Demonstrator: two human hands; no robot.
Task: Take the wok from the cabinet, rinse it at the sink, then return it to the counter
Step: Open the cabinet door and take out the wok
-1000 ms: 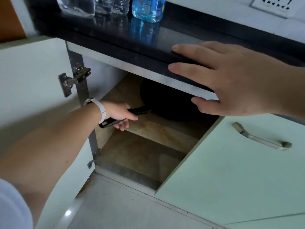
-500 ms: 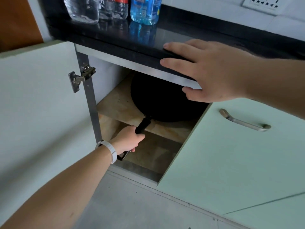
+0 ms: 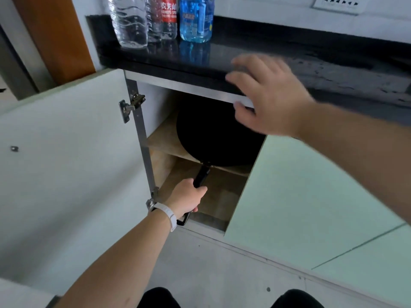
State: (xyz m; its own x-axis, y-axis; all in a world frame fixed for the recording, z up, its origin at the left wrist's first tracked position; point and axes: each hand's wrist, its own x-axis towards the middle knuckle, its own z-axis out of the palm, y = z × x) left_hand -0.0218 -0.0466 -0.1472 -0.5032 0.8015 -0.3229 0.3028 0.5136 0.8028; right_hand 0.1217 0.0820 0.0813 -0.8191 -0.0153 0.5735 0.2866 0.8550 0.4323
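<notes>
Left hand (image 3: 186, 197) is wrapped tight round the wok (image 3: 219, 138) handle (black one, on the shelf). Right hand (image 3: 270, 96) hangs spread open at the counter (image 3: 333, 56) edge, gripping nothing.

Pale tiled wall (image 3: 255, 7) with a white socket plate (image 3: 340, 4) rises behind the black table (image 3: 333, 61). An orange-brown wooden panel (image 3: 55, 36) stands at far left. Mint-green cabinet fronts (image 3: 311, 196) meet a grey tiled floor (image 3: 222, 263). Soft, even light.

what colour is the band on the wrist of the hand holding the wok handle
White. The wristband on the left hand shows clearly in the head view.
</notes>
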